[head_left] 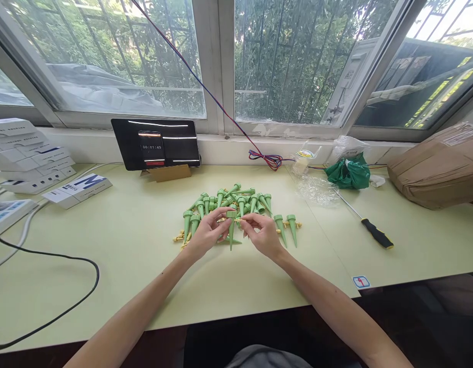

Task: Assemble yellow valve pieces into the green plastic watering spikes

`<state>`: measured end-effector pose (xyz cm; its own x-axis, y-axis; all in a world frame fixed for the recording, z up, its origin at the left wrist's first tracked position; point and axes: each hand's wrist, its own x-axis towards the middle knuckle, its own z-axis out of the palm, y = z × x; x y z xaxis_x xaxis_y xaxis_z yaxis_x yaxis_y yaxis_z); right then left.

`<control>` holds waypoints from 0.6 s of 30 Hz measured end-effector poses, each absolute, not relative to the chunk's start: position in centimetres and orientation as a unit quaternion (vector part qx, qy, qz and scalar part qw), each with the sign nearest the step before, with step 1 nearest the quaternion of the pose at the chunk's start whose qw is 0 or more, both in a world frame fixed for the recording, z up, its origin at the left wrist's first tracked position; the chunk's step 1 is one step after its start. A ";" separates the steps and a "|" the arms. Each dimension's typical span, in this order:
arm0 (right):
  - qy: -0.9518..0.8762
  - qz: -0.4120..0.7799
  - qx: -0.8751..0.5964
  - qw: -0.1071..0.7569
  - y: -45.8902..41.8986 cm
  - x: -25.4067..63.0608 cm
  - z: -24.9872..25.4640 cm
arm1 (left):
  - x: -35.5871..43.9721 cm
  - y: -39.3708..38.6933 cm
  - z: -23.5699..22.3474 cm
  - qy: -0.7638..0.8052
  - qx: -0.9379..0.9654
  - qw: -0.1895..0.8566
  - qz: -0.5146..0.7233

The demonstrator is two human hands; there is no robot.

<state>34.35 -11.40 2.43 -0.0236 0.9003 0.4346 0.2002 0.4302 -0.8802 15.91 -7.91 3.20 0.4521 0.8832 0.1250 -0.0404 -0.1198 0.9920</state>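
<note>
So, the left hand (209,236) has a green spike (231,232) by its head, point down, and the right hand (262,236) pinches a small yellow piece (238,220) at its three o'clock side! Up at twelve sprawls a heap of green spikes (241,206); two more spikes (293,231) lie at three, a screwdriver (377,234) well beyond. Between ten and eleven leans a tablet (177,148).

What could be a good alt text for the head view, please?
Above a table, a person's left-hand grip holds a green spike, tip down, while the right-hand grip holds a small yellow part beside its cap. Behind lie more green spikes, then a dark screen showing 00:01:49; a screwdriver lies on the right.
</note>
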 end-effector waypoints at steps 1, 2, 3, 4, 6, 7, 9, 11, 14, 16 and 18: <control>-0.642 0.314 -0.429 0.552 -11.4 34.4 2.4 | 15.9 -7.9 3.2 0.336 0.632 0.571 0.402; -0.643 0.311 -0.429 0.553 -11.4 34.4 2.3 | 15.9 -7.9 3.2 0.338 0.634 0.569 0.400; -0.643 0.307 -0.429 0.555 -11.4 34.4 2.3 | 15.9 -7.9 3.3 0.340 0.635 0.567 0.400; -0.643 0.304 -0.429 0.556 -11.4 34.4 2.2 | 15.9 -8.0 3.3 0.342 0.636 0.565 0.399; -0.643 0.302 -0.426 0.560 -11.4 34.4 2.1 | 15.9 -8.0 3.4 0.345 0.635 0.564 0.399; -0.642 0.304 -0.424 0.563 -11.3 34.4 2.1 | 16.0 -8.1 3.4 0.347 0.635 0.563 0.400; -0.637 0.314 -0.418 0.566 -11.3 34.4 2.0 | 16.0 -8.1 3.5 0.349 0.634 0.561 0.402; -0.633 0.328 -0.414 0.566 -11.3 34.4 2.0 | 16.1 -8.2 3.6 0.350 0.634 0.558 0.405; -0.627 0.348 -0.413 0.561 -11.2 34.4 1.9 | 16.2 -8.3 3.6 0.352 0.637 0.553 0.405; -0.623 0.360 -0.413 0.558 -11.1 34.4 1.9 | 16.2 -8.3 3.7 0.355 0.638 0.550 0.405; -0.621 0.367 -0.411 0.557 -11.1 34.5 1.9 | 16.2 -8.3 3.7 0.355 0.640 0.548 0.405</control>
